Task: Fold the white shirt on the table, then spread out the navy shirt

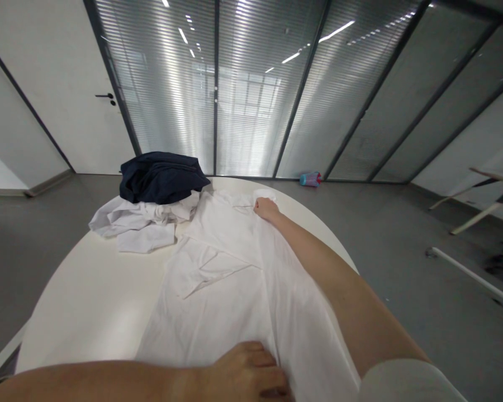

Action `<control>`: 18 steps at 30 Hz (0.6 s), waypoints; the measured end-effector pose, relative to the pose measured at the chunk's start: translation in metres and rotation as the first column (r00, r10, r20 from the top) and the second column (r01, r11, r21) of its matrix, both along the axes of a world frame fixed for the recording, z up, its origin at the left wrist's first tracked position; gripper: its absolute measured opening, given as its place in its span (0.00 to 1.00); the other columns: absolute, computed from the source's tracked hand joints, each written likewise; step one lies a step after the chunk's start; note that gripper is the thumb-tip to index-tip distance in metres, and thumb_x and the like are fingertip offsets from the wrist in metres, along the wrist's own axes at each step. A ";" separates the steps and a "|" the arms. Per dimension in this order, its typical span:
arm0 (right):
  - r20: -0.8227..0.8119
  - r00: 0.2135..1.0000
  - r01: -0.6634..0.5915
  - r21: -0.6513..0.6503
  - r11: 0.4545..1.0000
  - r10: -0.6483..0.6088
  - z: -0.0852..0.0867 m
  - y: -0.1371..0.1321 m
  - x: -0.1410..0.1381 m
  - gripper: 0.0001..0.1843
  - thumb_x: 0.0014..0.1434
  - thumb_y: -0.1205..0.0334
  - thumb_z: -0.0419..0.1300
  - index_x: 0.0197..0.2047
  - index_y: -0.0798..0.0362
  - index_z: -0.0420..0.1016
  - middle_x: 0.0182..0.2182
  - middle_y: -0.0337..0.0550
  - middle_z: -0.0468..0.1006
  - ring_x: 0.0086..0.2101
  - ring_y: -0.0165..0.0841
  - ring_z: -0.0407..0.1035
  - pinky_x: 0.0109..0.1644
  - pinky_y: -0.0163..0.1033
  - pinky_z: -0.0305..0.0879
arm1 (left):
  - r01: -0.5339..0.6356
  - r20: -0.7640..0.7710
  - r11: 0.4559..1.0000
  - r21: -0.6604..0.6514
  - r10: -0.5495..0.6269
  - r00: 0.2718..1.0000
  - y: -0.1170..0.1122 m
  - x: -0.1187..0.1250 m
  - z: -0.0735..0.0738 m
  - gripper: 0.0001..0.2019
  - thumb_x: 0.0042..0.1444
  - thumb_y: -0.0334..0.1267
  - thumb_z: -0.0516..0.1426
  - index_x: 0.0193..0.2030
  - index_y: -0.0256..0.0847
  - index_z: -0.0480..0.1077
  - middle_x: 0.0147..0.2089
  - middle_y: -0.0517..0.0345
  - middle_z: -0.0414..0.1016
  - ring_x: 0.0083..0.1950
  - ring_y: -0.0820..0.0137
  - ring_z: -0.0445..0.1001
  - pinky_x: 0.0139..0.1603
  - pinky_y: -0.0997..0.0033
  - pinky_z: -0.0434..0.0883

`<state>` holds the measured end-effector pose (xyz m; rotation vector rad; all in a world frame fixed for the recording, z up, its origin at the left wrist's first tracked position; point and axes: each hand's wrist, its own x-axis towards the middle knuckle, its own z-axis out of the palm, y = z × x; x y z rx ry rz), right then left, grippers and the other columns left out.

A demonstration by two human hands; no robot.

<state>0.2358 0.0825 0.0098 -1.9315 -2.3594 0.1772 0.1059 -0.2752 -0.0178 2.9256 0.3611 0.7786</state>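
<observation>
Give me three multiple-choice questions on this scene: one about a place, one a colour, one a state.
1. Where is the bottle relative to the table? A. On it. B. Beyond it, on the floor. C. Under it.
2. What colour is the garment atop the far pile? A. Red. B. White. C. Navy.
3. What state is the shirt in? A. Spread out. B. Balled up. C. Hung up.

Answers: 1 B, the bottle sits past the table's edge. 2 C, its dark blue cloth shows. 3 A, it stretches along the table.
</observation>
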 end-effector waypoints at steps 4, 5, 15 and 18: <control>-0.039 0.999 -0.034 0.049 0.998 0.036 -0.001 -0.007 -0.001 0.18 0.69 0.56 0.53 0.54 0.55 0.76 0.58 0.57 0.72 0.59 0.45 0.65 0.60 0.44 0.62 | -0.005 0.015 1.000 0.007 0.005 1.000 -0.001 0.001 -0.003 0.04 0.66 0.39 0.60 0.43 0.41 0.74 0.35 0.63 0.77 0.32 0.74 0.73 0.34 0.69 0.67; -0.050 0.998 -0.047 0.051 0.998 0.050 0.000 -0.008 -0.002 0.20 0.69 0.54 0.52 0.55 0.56 0.75 0.59 0.58 0.70 0.59 0.45 0.64 0.61 0.45 0.60 | -0.008 0.014 1.000 0.007 0.008 1.000 -0.002 0.001 -0.002 0.04 0.66 0.38 0.60 0.42 0.41 0.74 0.35 0.63 0.77 0.32 0.74 0.73 0.34 0.69 0.67; -0.328 0.657 -0.753 -0.246 0.610 0.679 0.080 -0.095 0.019 0.24 0.53 0.79 0.52 0.45 0.53 0.83 0.50 0.44 0.79 0.49 0.34 0.71 0.56 0.37 0.64 | 0.010 0.073 0.998 -0.069 -0.005 0.997 0.003 -0.010 0.035 0.09 0.71 0.34 0.52 0.50 0.35 0.72 0.45 0.52 0.80 0.40 0.71 0.77 0.42 0.71 0.74; -0.423 0.390 -0.910 -0.316 0.270 0.818 0.102 -0.157 0.038 0.25 0.52 0.77 0.56 0.48 0.49 0.83 0.55 0.44 0.76 0.55 0.38 0.67 0.62 0.45 0.60 | -0.009 0.177 0.996 -0.091 0.025 0.984 0.007 -0.008 0.043 0.10 0.70 0.29 0.50 0.51 0.34 0.72 0.44 0.52 0.80 0.41 0.70 0.78 0.43 0.70 0.76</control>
